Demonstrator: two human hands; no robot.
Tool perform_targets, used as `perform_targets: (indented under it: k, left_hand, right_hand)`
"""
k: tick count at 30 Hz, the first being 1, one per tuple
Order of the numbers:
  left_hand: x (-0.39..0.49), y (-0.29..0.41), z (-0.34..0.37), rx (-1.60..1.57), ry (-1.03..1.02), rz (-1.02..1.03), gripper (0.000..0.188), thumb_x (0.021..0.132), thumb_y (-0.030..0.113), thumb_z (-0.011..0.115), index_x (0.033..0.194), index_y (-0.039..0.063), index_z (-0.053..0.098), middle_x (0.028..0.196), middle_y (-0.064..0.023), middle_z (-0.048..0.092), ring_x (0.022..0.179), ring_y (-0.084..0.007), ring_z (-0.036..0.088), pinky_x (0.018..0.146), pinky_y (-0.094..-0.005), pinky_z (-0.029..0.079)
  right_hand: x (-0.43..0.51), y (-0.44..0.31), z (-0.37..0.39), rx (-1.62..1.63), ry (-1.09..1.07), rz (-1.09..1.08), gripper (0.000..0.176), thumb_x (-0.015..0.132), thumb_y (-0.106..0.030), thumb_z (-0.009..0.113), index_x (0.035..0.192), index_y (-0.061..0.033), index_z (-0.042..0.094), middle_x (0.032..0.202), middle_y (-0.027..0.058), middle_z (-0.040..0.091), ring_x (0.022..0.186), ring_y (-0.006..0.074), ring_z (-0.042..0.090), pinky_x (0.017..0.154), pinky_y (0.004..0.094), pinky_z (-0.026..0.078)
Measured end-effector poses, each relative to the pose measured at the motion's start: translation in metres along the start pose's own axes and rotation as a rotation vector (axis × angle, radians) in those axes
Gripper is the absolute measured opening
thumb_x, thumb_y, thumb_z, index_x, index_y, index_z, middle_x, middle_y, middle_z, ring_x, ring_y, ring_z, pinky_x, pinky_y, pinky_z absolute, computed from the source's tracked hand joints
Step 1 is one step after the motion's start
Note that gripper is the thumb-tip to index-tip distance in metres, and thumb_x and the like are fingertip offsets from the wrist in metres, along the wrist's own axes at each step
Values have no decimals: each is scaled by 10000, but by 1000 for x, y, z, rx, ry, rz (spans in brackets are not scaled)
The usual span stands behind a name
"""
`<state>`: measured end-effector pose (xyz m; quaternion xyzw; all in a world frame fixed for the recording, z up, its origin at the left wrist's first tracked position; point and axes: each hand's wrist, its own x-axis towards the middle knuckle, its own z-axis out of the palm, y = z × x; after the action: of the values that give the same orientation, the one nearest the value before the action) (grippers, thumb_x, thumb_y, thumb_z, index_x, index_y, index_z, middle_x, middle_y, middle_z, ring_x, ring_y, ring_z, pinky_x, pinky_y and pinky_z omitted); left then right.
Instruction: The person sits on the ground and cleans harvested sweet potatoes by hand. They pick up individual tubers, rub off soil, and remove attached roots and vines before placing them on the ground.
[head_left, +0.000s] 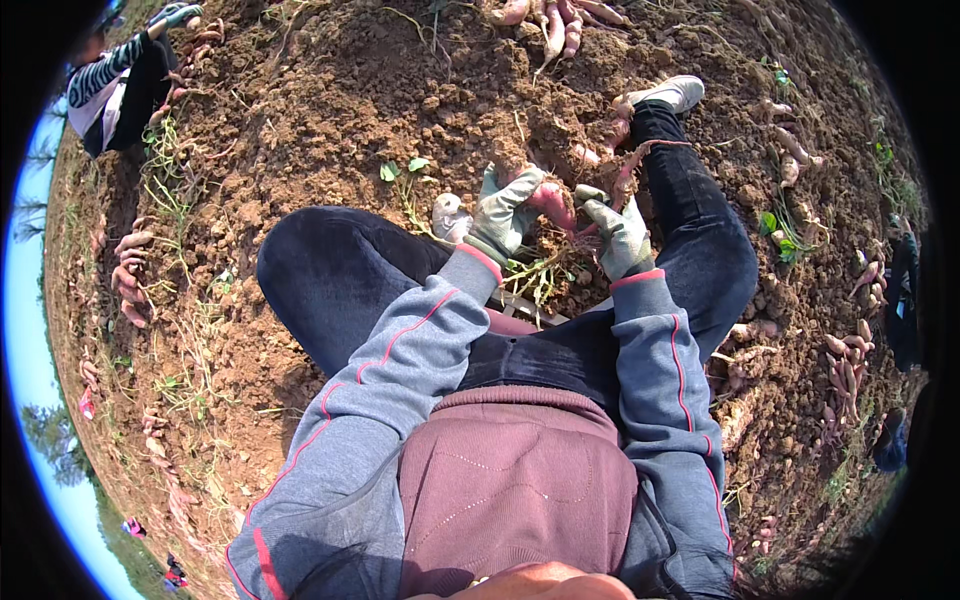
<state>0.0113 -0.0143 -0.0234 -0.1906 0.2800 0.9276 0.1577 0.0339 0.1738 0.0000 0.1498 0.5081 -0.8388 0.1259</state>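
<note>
My left hand (504, 214), in a soiled pale work glove, grips a pink-skinned sweet potato (553, 202) crusted with soil. Just to its right, my gloved right hand (622, 236) is closed around a long reddish root (626, 178) that curves up towards my right shin. Cut vine stems (540, 279) lie below the hands, between my thighs. More sweet potatoes (616, 133), partly covered by clods, rest beside my right shoe. How the held pieces join is hidden by the fingers and soil.
Loose brown soil (360, 135) surrounds me. A pile of sweet potatoes (559, 22) lies ahead, with further piles at left (129, 274) and right (847, 367). My right shoe (671, 94) is planted ahead. Another person (120, 90) bends at the upper left.
</note>
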Motion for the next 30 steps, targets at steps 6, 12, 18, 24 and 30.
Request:
perform_targets:
  k: [6,12,18,24,30]
  left_hand:
    - [5,8,-3,-191,158,106,97,879,49,684,820,23,610,723,-84,589,684,-201,606,707,-378,572]
    - [2,5,-12,-217,114,67,57,884,85,695,888,38,662,785,-111,665,645,-203,625,584,-346,567]
    - [-1,6,-11,-167,-83,-61,75,920,192,670,954,125,667,845,-73,689,654,-183,642,625,-387,570]
    - [-2,1,2,107,-155,56,358,919,240,683,1237,100,598,1061,7,658,866,-89,625,710,-249,527]
    - [-8,-8,7,254,-207,-24,558,911,295,697,1372,75,473,1082,14,597,923,-85,575,814,-262,474]
  right_hand:
    - [0,-4,5,221,-43,63,275,958,-119,589,1202,-46,485,1037,127,648,910,238,665,828,367,541]
    - [6,3,-1,-196,226,235,338,901,-205,685,1137,-47,502,928,78,642,796,204,665,589,342,554]
    - [11,24,-8,-1393,316,-118,595,864,-316,687,1364,-77,470,1271,208,557,1179,351,540,1050,391,402]
    - [5,22,21,-527,-102,-135,614,885,-278,715,1366,3,455,1243,148,585,1144,226,562,1018,341,421]
    - [1,13,39,-296,-138,-83,580,876,-126,710,1381,-18,446,1219,81,593,1050,129,580,889,269,490]
